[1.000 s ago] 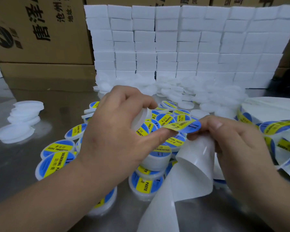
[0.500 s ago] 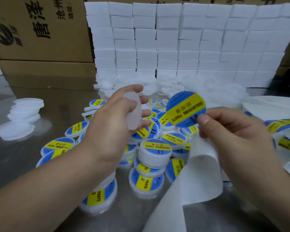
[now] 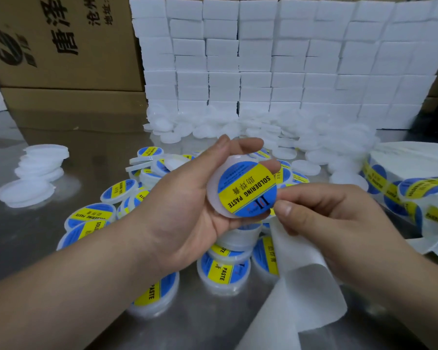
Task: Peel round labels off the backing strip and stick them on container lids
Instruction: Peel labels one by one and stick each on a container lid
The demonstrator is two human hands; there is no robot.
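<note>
One head view: left hand (image 3: 187,198) grips the lid (image 3: 214,190) by its rim; right hand (image 3: 326,218) pinches the label (image 3: 247,189) lying on it. Label sits off-centre, toward the right hand; pressing down now risks overhang or creasing.

Left forearm enters from lower left. The left hand (image 3: 187,205), palm turned toward the camera, grips a lid (image 3: 213,195) between curled fingers and thumb. Right forearm enters from lower right. The right hand (image 3: 334,223) has its fingers curled, with thumb and forefinger apparently pinching the edge of the label (image 3: 247,189) on that lid.
</note>
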